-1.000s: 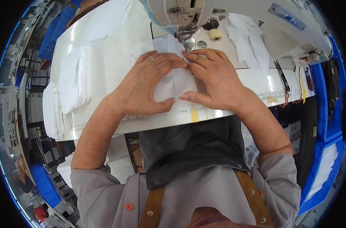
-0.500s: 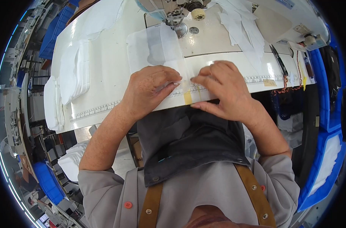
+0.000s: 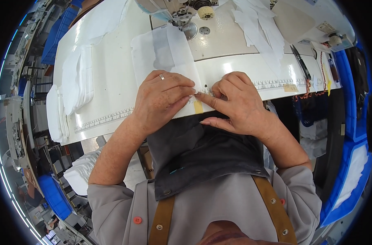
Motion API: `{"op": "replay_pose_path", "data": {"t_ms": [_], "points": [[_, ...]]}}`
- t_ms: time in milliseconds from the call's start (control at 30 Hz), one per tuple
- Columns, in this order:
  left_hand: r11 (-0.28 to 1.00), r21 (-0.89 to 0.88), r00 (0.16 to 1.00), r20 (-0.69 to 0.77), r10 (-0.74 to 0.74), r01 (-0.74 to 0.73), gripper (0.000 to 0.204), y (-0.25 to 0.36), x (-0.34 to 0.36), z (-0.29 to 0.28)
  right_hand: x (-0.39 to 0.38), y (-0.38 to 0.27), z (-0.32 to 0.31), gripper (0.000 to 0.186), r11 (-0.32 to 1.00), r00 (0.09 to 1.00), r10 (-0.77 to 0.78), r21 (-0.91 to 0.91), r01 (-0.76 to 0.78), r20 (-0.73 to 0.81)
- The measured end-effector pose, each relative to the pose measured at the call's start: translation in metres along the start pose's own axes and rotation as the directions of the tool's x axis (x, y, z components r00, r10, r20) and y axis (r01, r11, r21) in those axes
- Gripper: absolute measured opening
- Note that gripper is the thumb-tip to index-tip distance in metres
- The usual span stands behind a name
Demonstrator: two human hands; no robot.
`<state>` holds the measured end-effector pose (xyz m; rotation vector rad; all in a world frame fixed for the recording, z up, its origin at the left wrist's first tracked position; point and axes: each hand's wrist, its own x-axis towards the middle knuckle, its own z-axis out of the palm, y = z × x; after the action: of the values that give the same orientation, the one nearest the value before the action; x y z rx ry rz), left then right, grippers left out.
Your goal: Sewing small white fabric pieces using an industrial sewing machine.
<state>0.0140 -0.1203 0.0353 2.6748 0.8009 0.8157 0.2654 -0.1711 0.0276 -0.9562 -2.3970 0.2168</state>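
Note:
A sheet of white fabric [image 3: 177,53] with a translucent middle lies between the sewing machine's needle area [image 3: 182,18] and the front edge of the white table. My left hand [image 3: 163,98] is closed at the fabric's near right corner, pinching it by a yellow tape mark [image 3: 198,107]. My right hand [image 3: 235,102] has its index fingertip against that corner beside the left fingertips; its thumb is apart over the table edge and the other fingers are bent. A printed ruler strip [image 3: 104,116] runs along this edge, partly hidden by my hands.
Stacks of white fabric pieces [image 3: 77,77] lie at the left. White scraps [image 3: 255,24] and black scissors [image 3: 300,61] are at the right. Blue bins [image 3: 349,179] with fabric flank the table on the right; more blue bins [image 3: 55,192] and workbenches are leftward.
Both hands have moved down from beside the needle to the table's front edge. The fabric's corner now reaches that edge, and my left fingers have closed on it.

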Motion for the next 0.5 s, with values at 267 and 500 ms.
{"op": "replay_pose_path", "data": {"t_ms": [267, 500], "points": [[1.0, 0.006, 0.999, 0.039, -0.011, 0.011, 0.021, 0.002, 0.003, -0.002, 0.003, 0.001, -0.002, 0.054, 1.0, 1.0, 0.006, 0.009, -0.006, -0.003], [1.0, 0.005, 0.998, 0.064, 0.017, -0.017, 0.019, -0.001, 0.003, -0.009, 0.017, 0.008, -0.007, 0.042, 0.988, 0.999, 0.031, 0.151, -0.032, 0.009]]}}
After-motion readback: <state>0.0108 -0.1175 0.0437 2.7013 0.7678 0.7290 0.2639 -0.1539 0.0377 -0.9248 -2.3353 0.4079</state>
